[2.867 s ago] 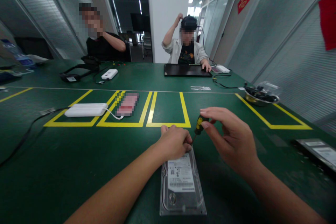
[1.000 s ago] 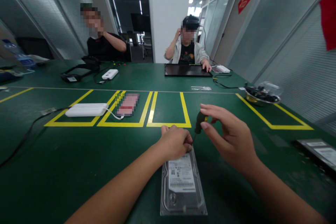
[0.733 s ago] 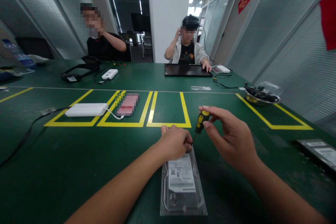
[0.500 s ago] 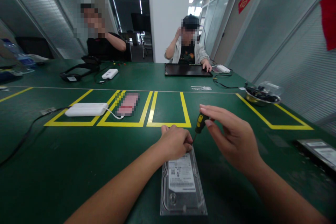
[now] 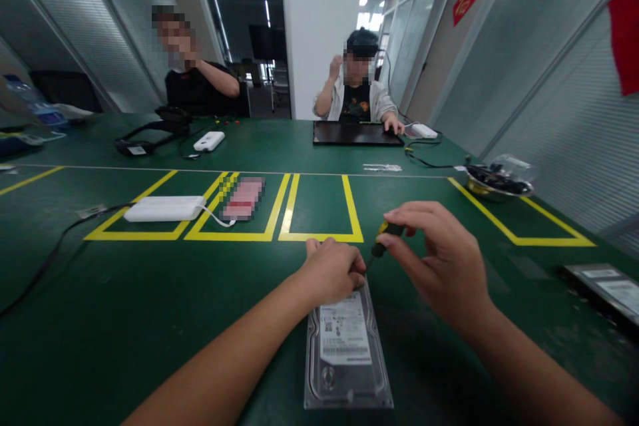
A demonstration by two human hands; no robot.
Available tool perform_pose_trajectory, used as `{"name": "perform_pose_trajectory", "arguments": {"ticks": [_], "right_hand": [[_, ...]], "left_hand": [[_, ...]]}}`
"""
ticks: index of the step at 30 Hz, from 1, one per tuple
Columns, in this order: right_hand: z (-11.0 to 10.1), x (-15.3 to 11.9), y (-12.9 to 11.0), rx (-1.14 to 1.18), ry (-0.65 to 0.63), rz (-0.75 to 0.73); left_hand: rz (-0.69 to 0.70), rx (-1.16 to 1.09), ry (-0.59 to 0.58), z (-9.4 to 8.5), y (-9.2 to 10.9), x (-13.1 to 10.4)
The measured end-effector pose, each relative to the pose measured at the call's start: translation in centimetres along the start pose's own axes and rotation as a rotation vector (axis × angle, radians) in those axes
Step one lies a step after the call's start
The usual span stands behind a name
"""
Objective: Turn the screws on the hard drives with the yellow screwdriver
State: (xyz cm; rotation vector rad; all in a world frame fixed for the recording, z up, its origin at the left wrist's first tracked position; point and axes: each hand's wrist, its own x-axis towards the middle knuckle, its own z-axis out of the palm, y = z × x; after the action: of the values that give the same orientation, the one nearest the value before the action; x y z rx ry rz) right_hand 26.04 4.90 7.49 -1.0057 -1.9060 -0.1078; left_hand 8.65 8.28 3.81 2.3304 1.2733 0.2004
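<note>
A silver hard drive [image 5: 344,383] lies flat on the green table, its white label facing up and its far end covered by my left hand [image 5: 332,271]. The fingers of that hand are curled over the far end, with thumb and forefinger close to the screwdriver's tip at the far right corner. My right hand [image 5: 436,256] pinches the black and yellow handle of a screwdriver [image 5: 387,237] between thumb and fingers. The screwdriver leans to the right, its shaft pointing down to that corner. My left fingers hide the tip and whatever it touches.
Another hard drive [image 5: 606,289] lies at the right. A metal bowl [image 5: 492,192] of dark parts stands behind it. A white power bank [image 5: 164,208] and a phone [image 5: 243,198] lie left. Two people sit across the table, one at a dark panel [image 5: 357,134].
The screwdriver handle has tilted further right and turned in my right fingers, which have closed more around it. My left hand and the hard drive stay put.
</note>
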Motion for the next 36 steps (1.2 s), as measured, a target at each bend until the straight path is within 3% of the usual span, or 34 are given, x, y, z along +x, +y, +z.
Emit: {"name": "perform_pose_trajectory", "arguments": {"ticks": [8,21,28,36], "right_hand": [[-0.12,-0.10,-0.16,0.042,-0.054,-0.034],[0.05,-0.01,-0.17,-0.008,0.043,-0.025],[-0.01,-0.19,0.00,0.067,-0.059,-0.028],[0.23,-0.21,0.41,0.066,-0.029,-0.007]], "left_hand": [[0.002,-0.002,0.001,0.12,-0.12,-0.02],[-0.005,-0.005,0.017,0.30,-0.05,0.02],[-0.009,0.008,0.020,0.28,0.00,-0.03],[0.009,0.006,0.027,0.55,-0.23,0.12]]}}
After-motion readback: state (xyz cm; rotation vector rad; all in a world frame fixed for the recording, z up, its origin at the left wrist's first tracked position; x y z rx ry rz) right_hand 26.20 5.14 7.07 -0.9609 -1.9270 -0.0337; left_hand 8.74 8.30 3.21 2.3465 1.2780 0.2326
